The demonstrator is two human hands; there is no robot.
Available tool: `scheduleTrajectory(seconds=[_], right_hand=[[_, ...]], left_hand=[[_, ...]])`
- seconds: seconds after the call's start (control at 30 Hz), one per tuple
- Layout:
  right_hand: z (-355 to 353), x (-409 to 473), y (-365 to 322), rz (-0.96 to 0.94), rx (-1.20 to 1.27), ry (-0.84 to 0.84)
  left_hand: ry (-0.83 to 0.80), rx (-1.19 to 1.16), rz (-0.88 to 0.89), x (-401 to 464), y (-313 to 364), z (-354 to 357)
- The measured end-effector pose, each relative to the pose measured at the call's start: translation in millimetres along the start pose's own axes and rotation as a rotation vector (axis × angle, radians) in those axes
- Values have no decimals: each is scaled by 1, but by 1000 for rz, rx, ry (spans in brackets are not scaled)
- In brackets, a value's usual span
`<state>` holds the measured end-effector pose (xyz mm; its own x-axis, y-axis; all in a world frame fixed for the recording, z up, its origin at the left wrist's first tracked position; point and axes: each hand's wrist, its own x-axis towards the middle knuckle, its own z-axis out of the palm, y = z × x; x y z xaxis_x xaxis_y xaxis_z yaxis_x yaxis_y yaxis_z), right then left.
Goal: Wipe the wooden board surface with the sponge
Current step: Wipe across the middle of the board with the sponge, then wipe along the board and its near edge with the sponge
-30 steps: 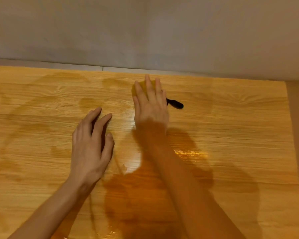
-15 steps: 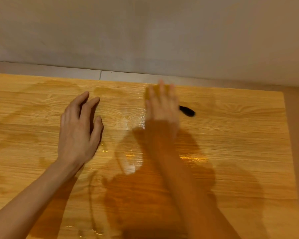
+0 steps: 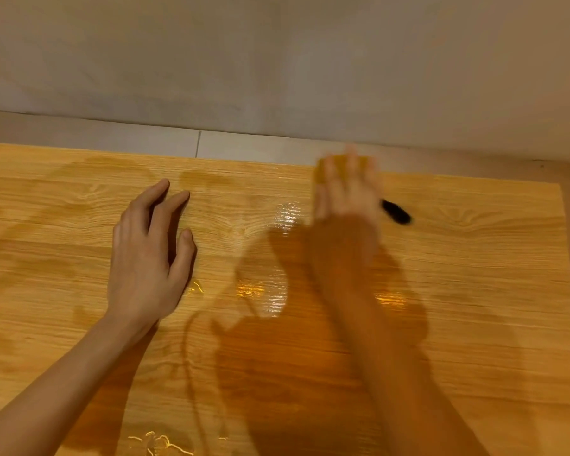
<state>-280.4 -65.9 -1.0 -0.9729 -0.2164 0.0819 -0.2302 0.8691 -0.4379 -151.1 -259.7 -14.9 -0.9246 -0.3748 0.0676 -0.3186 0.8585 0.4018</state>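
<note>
Up near the far edge my right hand (image 3: 346, 189) presses the sponge (image 3: 341, 166) flat on the wooden board (image 3: 474, 274) to scrub, while my left hand (image 3: 145, 255) rests open, bracing me.

No legible text anywhere.

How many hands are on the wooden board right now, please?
2. The left hand rests with fingers spread at left of centre; the right hand, blurred, presses the sponge near the board's far edge.
</note>
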Motion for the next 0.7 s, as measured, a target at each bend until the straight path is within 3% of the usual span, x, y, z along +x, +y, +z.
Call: scheduleTrajectory(seconds=[0.1, 0.2, 0.37, 0.43, 0.53, 0.7], right_hand=[[29, -3, -44, -192, 11, -115], [16, 3, -17, -348, -90, -165], [-34, 14, 70, -21, -80, -76], [-29, 17, 55, 25, -42, -33], [-4, 23, 0, -73, -115, -19], [29, 47, -62, -248, -134, -196]], left_hand=[[5, 6, -12, -1, 1, -1], [7, 1, -2, -3, 3, 1], [14, 12, 0, -3, 1, 2], [14, 14, -3, -2, 1, 2], [14, 8, -9, 0, 2, 0], [0, 8, 3, -2, 2, -1]])
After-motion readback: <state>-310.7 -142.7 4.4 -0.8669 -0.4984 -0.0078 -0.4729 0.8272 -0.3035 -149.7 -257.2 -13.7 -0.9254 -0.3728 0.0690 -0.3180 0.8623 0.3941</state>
